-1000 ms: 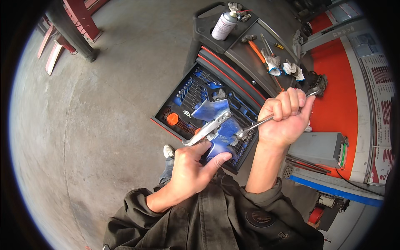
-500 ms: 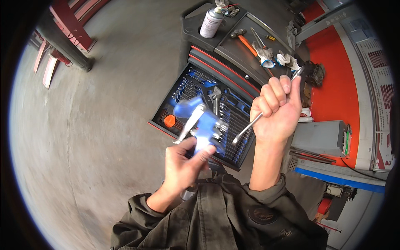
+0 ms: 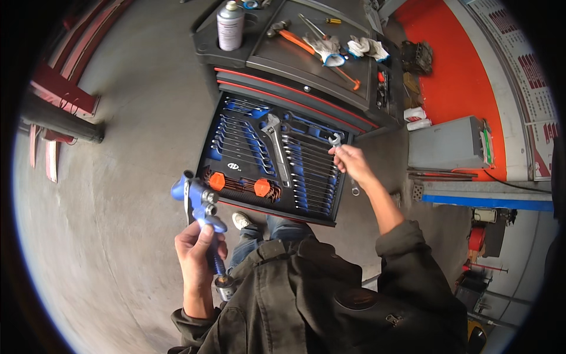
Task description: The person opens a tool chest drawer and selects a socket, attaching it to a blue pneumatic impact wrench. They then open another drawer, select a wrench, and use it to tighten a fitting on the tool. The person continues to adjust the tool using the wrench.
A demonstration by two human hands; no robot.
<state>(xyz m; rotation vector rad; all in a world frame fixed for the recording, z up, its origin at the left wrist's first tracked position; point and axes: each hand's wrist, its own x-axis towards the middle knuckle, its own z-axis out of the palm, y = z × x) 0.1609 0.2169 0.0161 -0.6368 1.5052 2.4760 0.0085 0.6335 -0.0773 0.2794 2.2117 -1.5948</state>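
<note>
My left hand [image 3: 194,251] is closed around the handle of a blue air spray gun [image 3: 203,197] with a metal lever and silver knobs. Its lower end carries a metal fitting [image 3: 224,283] near my jacket. My right hand [image 3: 349,162] grips a combination wrench [image 3: 335,140] over the right side of the open tool drawer [image 3: 236,167]. Beyond the fingers shows the wrench's open jaw; its ring end sticks out below the hand. Rows of wrenches [image 3: 309,177], a large adjustable wrench [image 3: 277,150] and orange hex key holders [image 3: 217,181] lie in the drawer.
On top of the black tool cabinet [image 3: 277,59] are a spray can [image 3: 230,26], an orange-handled hammer [image 3: 298,41] and work gloves [image 3: 327,50]. A grey box [image 3: 445,144] stands on the bench at right. Red lift parts [image 3: 62,88] stand at far left.
My right hand has moved down and forward to the drawer's right side with the wrench. My left hand has shifted left with the spray gun, uncovering the drawer.
</note>
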